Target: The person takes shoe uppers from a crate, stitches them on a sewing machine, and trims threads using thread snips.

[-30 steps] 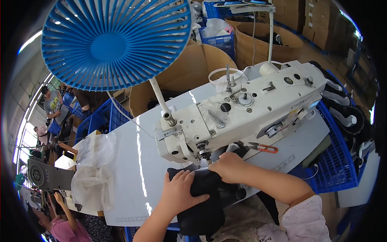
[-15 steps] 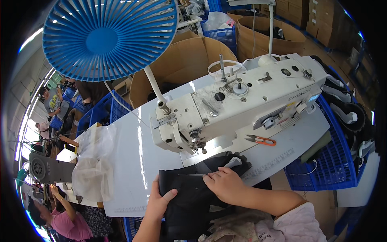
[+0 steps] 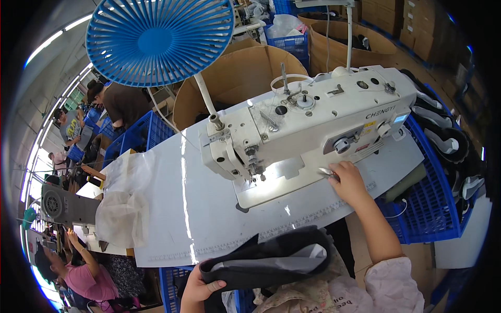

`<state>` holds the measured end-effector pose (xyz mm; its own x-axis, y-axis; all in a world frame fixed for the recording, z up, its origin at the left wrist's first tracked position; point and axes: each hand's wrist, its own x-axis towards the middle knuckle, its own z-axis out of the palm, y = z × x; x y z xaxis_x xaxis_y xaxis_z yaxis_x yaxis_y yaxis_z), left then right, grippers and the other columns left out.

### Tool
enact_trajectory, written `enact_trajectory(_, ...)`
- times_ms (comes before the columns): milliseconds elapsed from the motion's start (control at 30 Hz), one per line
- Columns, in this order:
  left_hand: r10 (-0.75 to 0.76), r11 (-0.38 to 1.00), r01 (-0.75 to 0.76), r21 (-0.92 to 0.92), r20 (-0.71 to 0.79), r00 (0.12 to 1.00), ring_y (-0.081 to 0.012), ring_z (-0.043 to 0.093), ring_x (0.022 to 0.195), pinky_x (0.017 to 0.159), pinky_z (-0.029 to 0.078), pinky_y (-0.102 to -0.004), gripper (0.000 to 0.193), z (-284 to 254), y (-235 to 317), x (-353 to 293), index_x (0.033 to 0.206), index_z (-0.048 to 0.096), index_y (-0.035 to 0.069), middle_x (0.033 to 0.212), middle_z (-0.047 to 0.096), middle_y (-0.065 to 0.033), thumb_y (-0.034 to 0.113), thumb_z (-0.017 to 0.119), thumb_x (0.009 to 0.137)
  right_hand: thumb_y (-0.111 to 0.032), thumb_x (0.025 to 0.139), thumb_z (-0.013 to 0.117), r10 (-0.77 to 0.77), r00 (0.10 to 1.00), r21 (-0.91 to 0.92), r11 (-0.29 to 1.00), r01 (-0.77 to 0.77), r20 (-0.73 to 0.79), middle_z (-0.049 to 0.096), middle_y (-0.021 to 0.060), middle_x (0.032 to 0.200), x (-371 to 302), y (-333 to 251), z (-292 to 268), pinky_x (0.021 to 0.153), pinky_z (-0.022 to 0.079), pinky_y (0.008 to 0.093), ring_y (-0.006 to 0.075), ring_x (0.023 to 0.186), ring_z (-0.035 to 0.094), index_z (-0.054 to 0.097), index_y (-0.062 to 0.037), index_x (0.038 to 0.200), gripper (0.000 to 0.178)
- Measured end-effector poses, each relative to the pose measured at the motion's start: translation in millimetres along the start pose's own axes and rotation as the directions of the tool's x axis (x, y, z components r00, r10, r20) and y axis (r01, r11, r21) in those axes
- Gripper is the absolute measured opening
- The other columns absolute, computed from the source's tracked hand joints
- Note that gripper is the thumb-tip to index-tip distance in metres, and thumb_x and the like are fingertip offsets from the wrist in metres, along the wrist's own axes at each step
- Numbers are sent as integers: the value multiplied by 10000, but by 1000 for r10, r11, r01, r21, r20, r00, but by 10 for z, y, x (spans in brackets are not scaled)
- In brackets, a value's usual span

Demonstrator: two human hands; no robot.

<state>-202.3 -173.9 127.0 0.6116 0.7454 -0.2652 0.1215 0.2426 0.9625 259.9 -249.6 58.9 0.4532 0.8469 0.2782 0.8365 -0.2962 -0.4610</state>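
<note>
My left hand (image 3: 201,286) is closed on one end of a black fabric piece (image 3: 245,268), thumb on top. The piece sits over my lap, in front of the table's near edge, and its open side shows a grey-white lining (image 3: 292,259). On the table, beside the bed of a white sewing machine (image 3: 313,125), my right hand (image 3: 345,180) has its fingers closed round a pair of thread snips (image 3: 325,171). Only the blades stick out toward the needle area; the fingers hide the handles.
A blue fan-like disc (image 3: 156,41) on a pole rises behind the machine head. Sheer white cloth (image 3: 122,219) lies at the table's left end. Blue crates (image 3: 430,208) with black pieces stand right, cardboard bins (image 3: 240,68) behind. Co-workers, one in a pink shirt (image 3: 91,279), are at left.
My right hand has let go of the black fabric piece, reached right and closed on the thread snips. My left hand has drawn the piece off the table toward me, turning its lining into view.
</note>
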Motion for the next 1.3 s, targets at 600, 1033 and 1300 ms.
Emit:
enact_trajectory(600, 299, 929, -347, 132, 287, 910, -331, 670, 1032, 842, 542, -366, 581, 216, 138, -274, 1250, 580, 31, 1151, 636, -284, -54, 782, 712, -433, 992, 464, -478, 458, 563, 824, -61, 749, 654, 123, 961, -317, -1243, -939, 818, 485, 386, 322, 915, 621, 668, -95, 1122, 416)
enact_trajectory(1033, 198, 975, -219, 44, 284, 938, -319, 630, 1107, 928, 505, -391, 628, 143, 66, -333, 1276, 548, -6, 1215, 607, -282, -49, 800, 702, -318, 819, 701, -812, 537, 442, 579, 685, 231, 555, 7, 774, -436, -1335, -771, 546, 481, 326, 174, 698, 597, 677, -105, 1047, 312)
enact_trajectory(1300, 10, 1000, -5, -23, 242, 970, -204, 631, 1045, 946, 473, -312, 564, 135, 189, -359, 1212, 567, -118, 1163, 652, -194, -20, 809, 711, -154, 747, 682, -923, 385, 106, 384, 917, 8, 462, -68, 696, -509, -1415, -778, 477, 351, 204, 64, 573, 453, 683, -149, 1055, 308)
